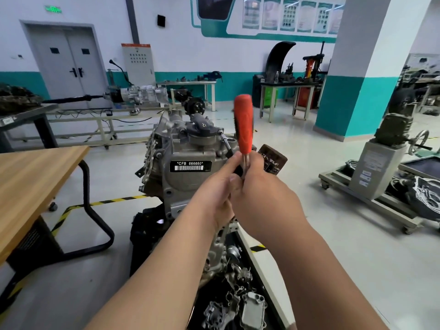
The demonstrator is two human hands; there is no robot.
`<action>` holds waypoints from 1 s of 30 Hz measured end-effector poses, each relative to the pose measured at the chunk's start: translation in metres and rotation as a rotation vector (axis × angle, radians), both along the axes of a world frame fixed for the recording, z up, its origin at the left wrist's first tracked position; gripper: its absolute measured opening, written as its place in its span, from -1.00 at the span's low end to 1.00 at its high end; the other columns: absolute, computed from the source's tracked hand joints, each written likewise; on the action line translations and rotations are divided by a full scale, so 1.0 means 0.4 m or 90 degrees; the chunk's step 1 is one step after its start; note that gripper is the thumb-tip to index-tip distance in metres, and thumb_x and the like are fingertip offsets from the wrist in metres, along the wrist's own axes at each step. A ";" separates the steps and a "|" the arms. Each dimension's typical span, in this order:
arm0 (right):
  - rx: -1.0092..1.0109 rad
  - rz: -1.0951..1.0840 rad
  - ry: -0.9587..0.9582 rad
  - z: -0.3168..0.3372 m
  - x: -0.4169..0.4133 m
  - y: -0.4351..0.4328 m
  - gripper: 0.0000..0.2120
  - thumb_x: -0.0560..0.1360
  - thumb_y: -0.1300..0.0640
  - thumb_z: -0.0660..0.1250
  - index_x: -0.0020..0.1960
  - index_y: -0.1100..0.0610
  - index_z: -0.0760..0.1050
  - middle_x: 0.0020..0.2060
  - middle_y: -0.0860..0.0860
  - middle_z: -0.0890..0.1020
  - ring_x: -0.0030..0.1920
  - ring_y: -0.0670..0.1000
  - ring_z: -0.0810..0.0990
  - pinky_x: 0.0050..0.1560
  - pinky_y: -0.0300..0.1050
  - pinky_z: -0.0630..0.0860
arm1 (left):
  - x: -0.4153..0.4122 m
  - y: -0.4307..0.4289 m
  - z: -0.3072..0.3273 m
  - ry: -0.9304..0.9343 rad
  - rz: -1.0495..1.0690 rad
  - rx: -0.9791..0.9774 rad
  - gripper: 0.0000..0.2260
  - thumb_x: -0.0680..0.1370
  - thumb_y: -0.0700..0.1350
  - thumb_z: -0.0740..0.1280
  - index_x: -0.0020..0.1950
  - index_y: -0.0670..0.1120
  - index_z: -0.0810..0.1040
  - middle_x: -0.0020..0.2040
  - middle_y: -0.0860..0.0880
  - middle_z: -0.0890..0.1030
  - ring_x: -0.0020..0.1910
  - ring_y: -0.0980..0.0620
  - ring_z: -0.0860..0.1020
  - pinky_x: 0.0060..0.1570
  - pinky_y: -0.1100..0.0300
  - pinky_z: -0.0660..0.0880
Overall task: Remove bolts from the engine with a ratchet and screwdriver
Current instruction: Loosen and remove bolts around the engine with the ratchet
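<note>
The left hand (217,186) curls round the black grip of the chrome ratchet (226,145), whose tip meets the rough grey cast-metal engine (181,148) just ahead. The right hand (264,194) grips the thin steel shaft of the screwdriver (243,122), its rounded orange handle pointing up.

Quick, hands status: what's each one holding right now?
Left hand: closed around the ratchet, which reaches to the engine.
Right hand: closed on the shaft of the screwdriver, orange handle pointing up.
</note>
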State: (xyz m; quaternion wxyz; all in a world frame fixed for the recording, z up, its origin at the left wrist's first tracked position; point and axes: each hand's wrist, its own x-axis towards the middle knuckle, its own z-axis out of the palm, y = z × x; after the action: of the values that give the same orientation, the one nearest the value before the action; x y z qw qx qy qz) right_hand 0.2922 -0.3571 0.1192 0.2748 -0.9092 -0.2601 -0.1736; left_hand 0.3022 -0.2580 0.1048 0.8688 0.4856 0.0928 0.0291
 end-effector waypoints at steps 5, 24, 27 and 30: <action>0.302 0.089 0.224 -0.026 0.001 0.008 -0.65 0.63 -0.02 0.12 0.36 0.06 0.22 -0.04 -0.04 0.56 -0.08 0.03 0.53 -0.16 -0.07 0.42 | -0.010 -0.003 -0.004 -0.017 0.020 0.013 -0.59 0.63 0.13 0.17 -0.22 -0.09 0.62 -0.28 -0.01 0.62 -0.33 0.09 0.61 -0.15 0.29 0.53; 0.867 0.237 0.748 -0.002 -0.003 -0.006 -0.71 0.65 0.00 0.09 -0.05 0.15 0.47 -0.44 0.06 0.44 -0.60 -0.03 0.26 -0.54 -0.21 0.30 | -0.009 -0.007 -0.005 0.024 -0.005 0.028 -0.48 0.57 0.23 0.21 -0.46 -0.04 0.60 -0.63 0.08 0.33 -0.72 0.10 0.33 -0.66 0.45 0.18; 0.520 0.107 0.488 0.021 0.005 -0.020 -0.67 0.63 -0.03 0.11 -0.05 0.20 0.48 -0.39 0.12 0.51 -0.53 0.03 0.37 -0.39 -0.13 0.37 | -0.011 -0.019 0.004 0.007 0.012 -0.011 -0.49 0.58 0.17 0.23 -0.44 -0.08 0.63 -0.50 0.00 0.46 -0.52 0.06 0.44 -0.50 0.31 0.43; 0.125 0.047 0.170 0.037 0.009 -0.025 -0.66 0.62 -0.04 0.10 0.33 0.07 0.23 -0.33 -0.07 0.44 -0.35 0.00 0.44 -0.34 -0.10 0.34 | -0.017 -0.029 0.017 -0.003 0.011 -0.081 -0.66 0.60 0.12 0.24 0.09 -0.11 0.64 -0.12 -0.07 0.63 -0.14 0.02 0.59 0.02 0.17 0.50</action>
State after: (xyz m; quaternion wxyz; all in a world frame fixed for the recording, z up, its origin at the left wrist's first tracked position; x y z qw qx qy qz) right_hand 0.2959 -0.3672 0.1340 0.4009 -0.8827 -0.2363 -0.0655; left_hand 0.2956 -0.2698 0.1115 0.8978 0.4285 0.0963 0.0318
